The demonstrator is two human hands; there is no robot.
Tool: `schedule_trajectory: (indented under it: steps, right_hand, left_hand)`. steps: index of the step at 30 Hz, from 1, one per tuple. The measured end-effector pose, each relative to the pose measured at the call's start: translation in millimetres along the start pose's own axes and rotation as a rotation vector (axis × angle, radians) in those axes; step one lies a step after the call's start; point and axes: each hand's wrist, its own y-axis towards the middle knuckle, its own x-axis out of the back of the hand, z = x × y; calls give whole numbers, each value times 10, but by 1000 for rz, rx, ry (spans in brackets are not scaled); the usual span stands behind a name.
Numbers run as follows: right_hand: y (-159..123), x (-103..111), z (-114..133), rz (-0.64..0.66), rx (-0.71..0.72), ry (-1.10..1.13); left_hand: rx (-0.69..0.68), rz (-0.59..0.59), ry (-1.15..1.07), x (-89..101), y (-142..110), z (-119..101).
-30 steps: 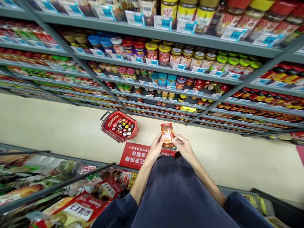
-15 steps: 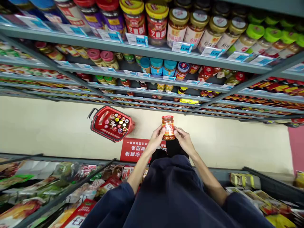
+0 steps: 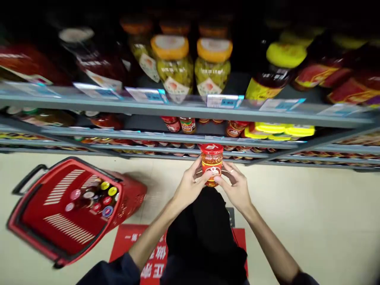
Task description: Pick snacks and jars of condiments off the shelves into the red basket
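A glass jar (image 3: pixel 211 163) with a red lid and a red and yellow label is held upright in front of me. My left hand (image 3: pixel 192 179) grips its left side, thumb across the label. From the other side my right hand (image 3: pixel 234 183), with a ring on one finger, closes round the jar, its thumb low on the front. Orange-red contents show through the glass. Just beyond the jar are the lower shelves, lined with more jars.
To the left on the floor stands a red shopping basket (image 3: pixel 67 206) with several lidded jars inside. A grey shelf edge (image 3: pixel 190 110) with price tags crosses the view, bearing jars of green pickles (image 3: pixel 174 71). A red floor sign (image 3: pixel 127 241) lies beneath me.
My view has dropped lower and closer to the bottom shelves, with my knees bent. Both hands still hold the jar, now nearer the shelves. The basket appears larger.
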Motion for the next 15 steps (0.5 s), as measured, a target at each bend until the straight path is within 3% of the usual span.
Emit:
schedule_trajectory:
  steps: [3, 7, 11, 15]
  right_hand:
    - [213, 1, -466, -17, 141, -24]
    - [397, -36, -732, -71, 290, -39]
    - [613, -35, -671, -99, 433, -95]
    - [881, 30, -550, -98, 558, -237]
  left_hand:
    - [-123, 31, 128, 142, 337, 338]
    - [-325, 22, 191, 201, 614, 502]
    - [-462, 63, 204, 234, 825, 358]
    - [-616, 50, 398, 291, 1026, 124]
